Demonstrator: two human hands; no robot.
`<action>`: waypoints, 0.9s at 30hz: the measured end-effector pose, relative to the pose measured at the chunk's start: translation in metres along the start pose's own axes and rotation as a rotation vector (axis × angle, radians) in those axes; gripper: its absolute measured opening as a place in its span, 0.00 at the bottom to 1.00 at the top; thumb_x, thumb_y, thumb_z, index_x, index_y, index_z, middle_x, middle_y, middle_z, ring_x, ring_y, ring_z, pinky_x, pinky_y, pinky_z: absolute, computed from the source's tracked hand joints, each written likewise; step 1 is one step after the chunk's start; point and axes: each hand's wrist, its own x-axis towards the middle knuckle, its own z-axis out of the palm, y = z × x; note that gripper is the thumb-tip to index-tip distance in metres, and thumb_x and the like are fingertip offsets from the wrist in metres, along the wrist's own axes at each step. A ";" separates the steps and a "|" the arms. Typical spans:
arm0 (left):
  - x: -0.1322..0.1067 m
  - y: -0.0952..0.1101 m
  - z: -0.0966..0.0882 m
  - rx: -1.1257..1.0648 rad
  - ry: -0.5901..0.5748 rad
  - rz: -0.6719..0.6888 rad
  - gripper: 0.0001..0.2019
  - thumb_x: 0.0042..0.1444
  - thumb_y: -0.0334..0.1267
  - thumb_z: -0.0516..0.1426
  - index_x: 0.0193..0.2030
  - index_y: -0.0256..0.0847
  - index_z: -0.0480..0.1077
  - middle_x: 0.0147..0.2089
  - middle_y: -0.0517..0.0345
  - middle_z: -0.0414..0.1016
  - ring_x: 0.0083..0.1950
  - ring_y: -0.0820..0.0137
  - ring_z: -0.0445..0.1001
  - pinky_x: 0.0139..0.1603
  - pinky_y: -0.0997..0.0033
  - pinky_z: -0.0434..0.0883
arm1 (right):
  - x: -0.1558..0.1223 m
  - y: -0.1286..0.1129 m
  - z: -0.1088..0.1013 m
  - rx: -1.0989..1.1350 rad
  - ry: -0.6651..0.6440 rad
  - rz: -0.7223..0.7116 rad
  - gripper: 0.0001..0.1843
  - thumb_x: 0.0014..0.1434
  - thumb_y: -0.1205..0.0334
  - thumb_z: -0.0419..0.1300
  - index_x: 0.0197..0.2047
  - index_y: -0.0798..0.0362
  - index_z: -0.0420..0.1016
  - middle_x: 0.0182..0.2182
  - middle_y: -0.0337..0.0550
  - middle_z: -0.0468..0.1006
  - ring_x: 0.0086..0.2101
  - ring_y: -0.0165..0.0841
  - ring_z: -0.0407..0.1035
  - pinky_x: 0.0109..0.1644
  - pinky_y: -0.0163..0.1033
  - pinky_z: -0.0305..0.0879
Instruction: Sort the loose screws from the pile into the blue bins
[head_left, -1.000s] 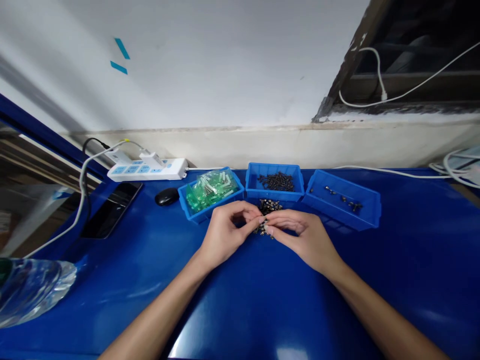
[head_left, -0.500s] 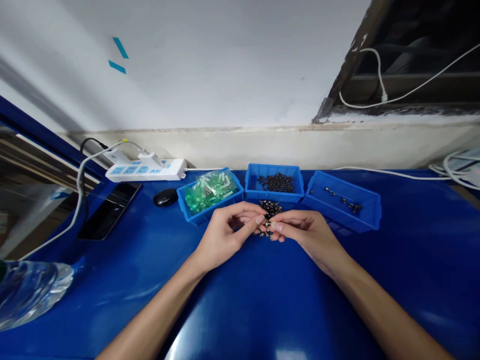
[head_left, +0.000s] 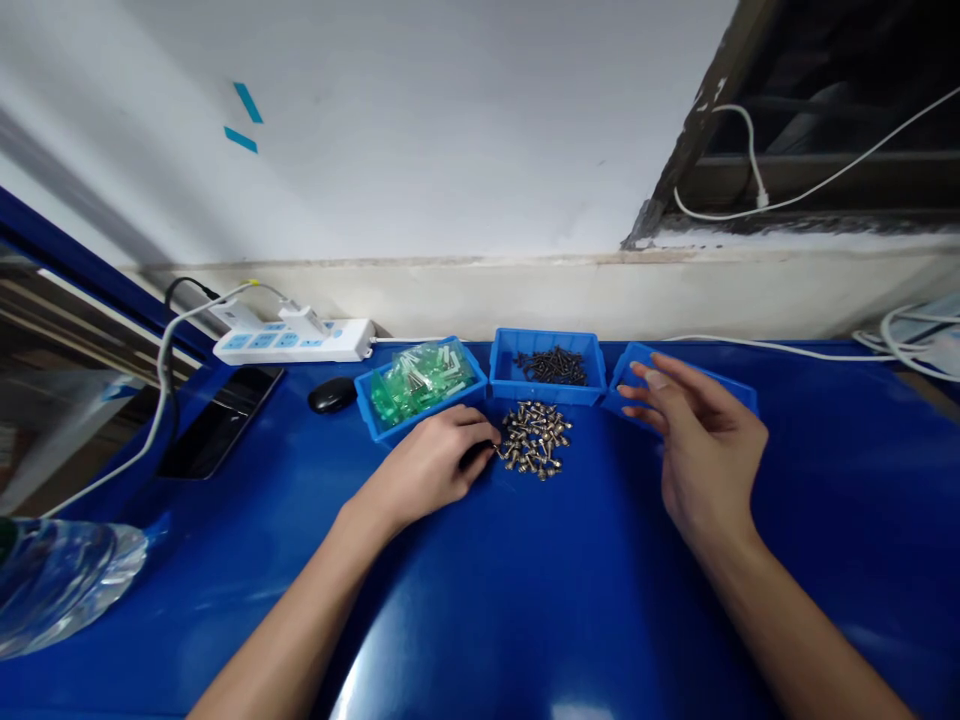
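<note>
Centrally, screws [head_left: 536, 440] lie clustered on the glossy blue table [head_left: 480, 610] before a white wall [head_left: 450, 150]; the left hand [head_left: 435, 458] curls at their edge, its grip unclear, while the right hand [head_left: 709, 460] hangs open over the right-hand blue bin [head_left: 741, 389].

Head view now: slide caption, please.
Left hand at clustered metal fasteners, right hand partly hiding the rightmost blue bin.

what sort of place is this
Possibly a small workshop or an improvised indoor workbench. Blue bins, one with dark screws, line the back of the blue table, and a pile of small metal fasteners lies in front.
</note>
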 end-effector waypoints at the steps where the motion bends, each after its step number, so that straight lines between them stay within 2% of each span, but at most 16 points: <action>1: 0.000 0.001 -0.001 -0.007 -0.007 -0.003 0.11 0.65 0.27 0.56 0.49 0.36 0.78 0.47 0.47 0.81 0.47 0.61 0.80 0.50 0.61 0.78 | -0.001 0.000 0.000 -0.011 -0.037 -0.011 0.11 0.51 0.58 0.74 0.40 0.49 0.85 0.34 0.41 0.87 0.29 0.35 0.81 0.30 0.39 0.79; 4: -0.001 0.001 -0.005 -0.025 -0.041 0.014 0.12 0.63 0.27 0.56 0.50 0.37 0.78 0.47 0.47 0.80 0.46 0.61 0.80 0.48 0.62 0.78 | -0.006 0.002 0.001 -0.051 -0.151 -0.039 0.10 0.54 0.57 0.72 0.40 0.49 0.85 0.34 0.42 0.87 0.27 0.33 0.79 0.29 0.39 0.78; 8: 0.000 -0.002 -0.004 -0.022 -0.052 0.032 0.09 0.63 0.25 0.56 0.43 0.36 0.78 0.42 0.50 0.80 0.41 0.64 0.79 0.44 0.66 0.77 | -0.011 0.007 0.002 -0.065 -0.263 -0.049 0.08 0.57 0.56 0.71 0.38 0.50 0.84 0.32 0.43 0.86 0.25 0.32 0.78 0.29 0.39 0.76; 15: 0.001 -0.006 -0.003 -0.049 -0.017 -0.024 0.09 0.60 0.24 0.56 0.39 0.38 0.76 0.36 0.54 0.79 0.35 0.68 0.77 0.38 0.71 0.74 | -0.017 0.012 0.005 -0.130 -0.395 -0.030 0.10 0.57 0.53 0.70 0.37 0.49 0.84 0.30 0.42 0.85 0.24 0.33 0.77 0.30 0.40 0.78; 19: 0.001 -0.005 -0.003 -0.125 0.047 -0.063 0.06 0.60 0.27 0.57 0.40 0.38 0.76 0.34 0.56 0.79 0.32 0.71 0.76 0.34 0.73 0.72 | -0.020 0.017 0.006 -0.194 -0.486 -0.005 0.11 0.56 0.53 0.68 0.35 0.51 0.84 0.28 0.44 0.85 0.23 0.34 0.77 0.28 0.39 0.76; 23: 0.005 0.007 0.000 -0.367 0.183 -0.185 0.02 0.59 0.31 0.61 0.37 0.37 0.76 0.33 0.57 0.81 0.32 0.71 0.77 0.35 0.74 0.73 | -0.023 0.019 0.007 -0.250 -0.607 -0.021 0.09 0.56 0.56 0.67 0.37 0.51 0.85 0.30 0.45 0.86 0.28 0.38 0.81 0.33 0.40 0.79; 25: 0.008 0.014 0.004 -0.562 0.290 -0.267 0.04 0.58 0.35 0.64 0.36 0.36 0.77 0.33 0.55 0.81 0.33 0.71 0.78 0.36 0.73 0.75 | -0.024 0.020 0.006 -0.303 -0.693 -0.047 0.09 0.56 0.58 0.67 0.39 0.50 0.85 0.33 0.45 0.87 0.32 0.39 0.82 0.39 0.43 0.81; 27: 0.011 0.021 0.007 -0.714 0.329 -0.326 0.07 0.56 0.38 0.66 0.37 0.36 0.78 0.33 0.54 0.82 0.34 0.70 0.79 0.37 0.72 0.77 | -0.025 0.020 0.005 -0.323 -0.770 -0.034 0.10 0.57 0.59 0.67 0.41 0.49 0.86 0.36 0.45 0.88 0.35 0.40 0.83 0.44 0.45 0.81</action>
